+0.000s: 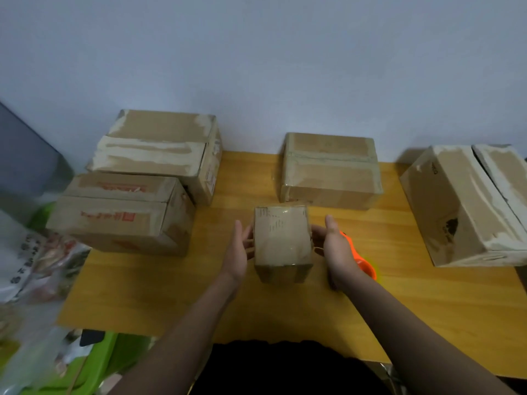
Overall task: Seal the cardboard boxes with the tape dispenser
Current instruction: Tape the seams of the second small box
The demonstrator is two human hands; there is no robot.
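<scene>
Flanking the upright small box, both hands seemingly touch its sides.

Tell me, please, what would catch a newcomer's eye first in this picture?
Probably the small box at the middle of the wooden table, with the left hand and right hand at its sides. Next, the bright orange tape dispenser lying just behind the right hand, and four bigger boxes ranged around.

Plain pale blue-grey wall behind honey-coloured wooden tabletop; dark grey panel at far left; bright green plastic furniture below left edge.
</scene>
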